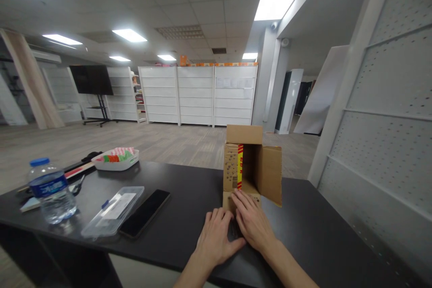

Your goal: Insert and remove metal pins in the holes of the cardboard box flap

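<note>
An open cardboard box [233, 166] lies on its side on the black table with its opening towards me, its flaps spread outward. Red-and-yellow tape runs down the edge of the opening. My right hand [254, 222] rests its outstretched fingers on the lower flap, just below the opening. To its left, my left hand [218, 236] lies with bent fingertips at that flap's near left edge and its thumb spread towards the right hand. Both hands appear to grip nothing. Something small and dark shows between them, too unclear to name.
On the black table [189, 202] to the left are a phone [145, 213], a clear plastic case [114, 211], a water bottle [52, 191] and a white tray [118, 162] with coloured packets. A perforated white panel [381, 144] stands close on the right.
</note>
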`<state>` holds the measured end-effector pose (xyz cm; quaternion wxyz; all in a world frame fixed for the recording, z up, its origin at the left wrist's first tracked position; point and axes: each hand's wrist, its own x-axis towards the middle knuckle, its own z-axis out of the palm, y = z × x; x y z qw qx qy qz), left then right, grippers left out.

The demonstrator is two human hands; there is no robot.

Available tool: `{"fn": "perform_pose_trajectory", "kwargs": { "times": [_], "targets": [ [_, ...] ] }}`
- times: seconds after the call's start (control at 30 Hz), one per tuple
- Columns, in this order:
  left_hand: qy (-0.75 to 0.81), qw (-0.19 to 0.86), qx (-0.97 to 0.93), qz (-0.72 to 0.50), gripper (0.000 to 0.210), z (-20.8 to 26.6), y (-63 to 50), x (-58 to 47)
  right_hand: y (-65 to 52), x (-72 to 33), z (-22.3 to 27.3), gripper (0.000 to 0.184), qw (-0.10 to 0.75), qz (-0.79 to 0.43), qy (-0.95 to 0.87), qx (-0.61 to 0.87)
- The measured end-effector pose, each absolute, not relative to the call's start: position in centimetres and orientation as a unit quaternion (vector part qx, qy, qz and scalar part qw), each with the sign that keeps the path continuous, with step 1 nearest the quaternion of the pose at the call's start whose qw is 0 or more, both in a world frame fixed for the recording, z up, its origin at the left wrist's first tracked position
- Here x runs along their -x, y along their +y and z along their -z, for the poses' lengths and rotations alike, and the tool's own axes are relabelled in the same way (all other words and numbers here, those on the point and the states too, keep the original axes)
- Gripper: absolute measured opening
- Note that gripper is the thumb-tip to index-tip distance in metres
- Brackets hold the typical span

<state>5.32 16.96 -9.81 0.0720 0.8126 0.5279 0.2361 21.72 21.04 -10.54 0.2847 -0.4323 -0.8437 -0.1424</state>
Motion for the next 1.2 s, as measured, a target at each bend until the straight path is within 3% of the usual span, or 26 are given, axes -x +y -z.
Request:
{"fn": "perform_pose_trajectory", "kwargs": {
  "times": [0.43,0.9,1.2],
  "targets": [
    [0.527,0.089,-0.81,-0.242,0.039,9.6,16.9,-5.3,22.5,-21.4,11.9,0.052,0.239,0.145,-0.861,0.424],
    [0.531,0.093,-0.81,-0.232,0.041,9.6,17.0,-5.3,22.2,-21.1,12.0,0.037,0.284,0.178,-0.823,0.458],
    [0.532,0.094,-0.808,-0.236,0.042,9.8,17.2,-5.3,22.8,-20.7,10.8,0.02,0.243,0.199,-0.822,0.476]
  ]
}}
